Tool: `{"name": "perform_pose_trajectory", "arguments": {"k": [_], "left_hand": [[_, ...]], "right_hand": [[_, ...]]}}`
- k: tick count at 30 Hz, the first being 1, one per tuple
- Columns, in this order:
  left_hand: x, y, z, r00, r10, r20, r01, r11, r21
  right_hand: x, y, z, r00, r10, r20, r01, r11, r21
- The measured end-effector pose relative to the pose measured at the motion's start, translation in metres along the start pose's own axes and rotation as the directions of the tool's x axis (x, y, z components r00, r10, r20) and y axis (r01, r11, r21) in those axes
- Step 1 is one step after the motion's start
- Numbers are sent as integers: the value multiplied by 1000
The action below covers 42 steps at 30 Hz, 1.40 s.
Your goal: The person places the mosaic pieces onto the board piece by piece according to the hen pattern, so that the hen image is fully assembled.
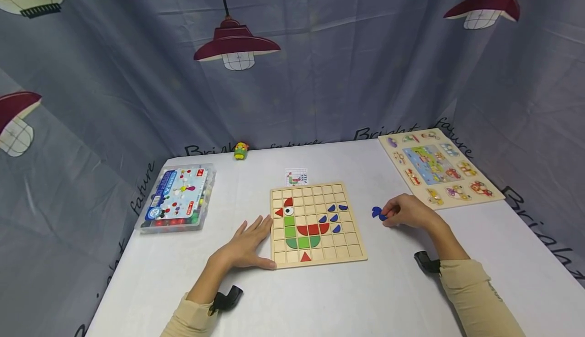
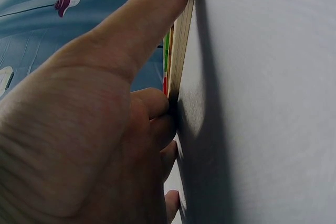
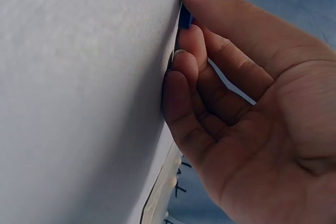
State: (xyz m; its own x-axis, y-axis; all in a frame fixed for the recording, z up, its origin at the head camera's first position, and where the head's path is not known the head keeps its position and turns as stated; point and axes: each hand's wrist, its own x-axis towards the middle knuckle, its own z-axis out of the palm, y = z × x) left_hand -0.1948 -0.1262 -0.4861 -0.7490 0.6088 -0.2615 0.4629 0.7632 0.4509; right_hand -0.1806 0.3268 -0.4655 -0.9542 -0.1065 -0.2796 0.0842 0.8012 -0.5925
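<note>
A square wooden grid board lies mid-table, bearing a bird figure of red, green and blue pieces with a white eye piece. Against its left edge rests my left hand, fingers spread, thumb at the near corner; the left wrist view shows the thumb on the wooden rim. To the right of the board, my right hand pinches a blue piece between thumb and fingers, down at the table. Beside it lies another blue piece. The fingers partly hide the pinched piece.
Behind the board lies a small picture card of a bird on a grid. A clear plastic case stands left, a small toy figure at the back edge, and a wooden picture puzzle at back right. Printed curtains surround the table.
</note>
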Motion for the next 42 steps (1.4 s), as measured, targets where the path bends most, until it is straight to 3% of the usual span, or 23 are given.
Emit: {"name": "perform_pose_trajectory", "arguments": {"k": [26, 42], "left_hand": [[1, 1, 0, 1000, 11, -3, -11, 1000, 4], [0, 0, 1, 1000, 10, -3, -10, 1000, 0]], "right_hand": [[-2, -2, 0, 999, -32, -26, 33, 999, 29], [14, -30, 9, 988, -156, -13, 156, 988, 18]]}}
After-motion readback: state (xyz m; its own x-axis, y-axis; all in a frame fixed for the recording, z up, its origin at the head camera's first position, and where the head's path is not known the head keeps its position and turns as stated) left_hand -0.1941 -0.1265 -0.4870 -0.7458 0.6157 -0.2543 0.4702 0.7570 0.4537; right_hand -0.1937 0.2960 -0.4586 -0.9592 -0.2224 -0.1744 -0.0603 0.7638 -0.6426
